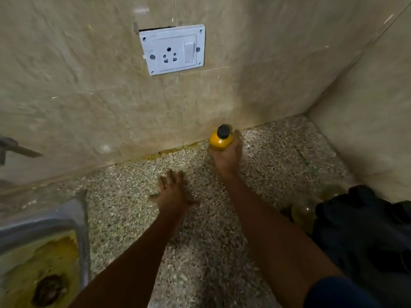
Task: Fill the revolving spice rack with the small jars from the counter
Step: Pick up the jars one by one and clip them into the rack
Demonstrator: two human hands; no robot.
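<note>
Head: right hand point(225, 155) grips jar point(220, 140)

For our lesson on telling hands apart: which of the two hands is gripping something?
The right hand, by the wall, grips a yellow jar with a black cap. The left hand is spread open, holding nothing.

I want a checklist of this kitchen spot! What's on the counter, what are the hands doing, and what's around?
Surface: speckled stone counter, partly bare.
Job's things: small yellow jar with black cap, upright near the wall; no spice rack seen.
Clutter: dark blue cloth bundle at right, blurry clear jars beside it.
Grips: right hand grips the jar; left hand open, fingers spread over the counter.
Cables: nothing seen.
Surroundings: beige tiled wall, white socket plate with switch, steel sink with yellow stains at left.
</note>
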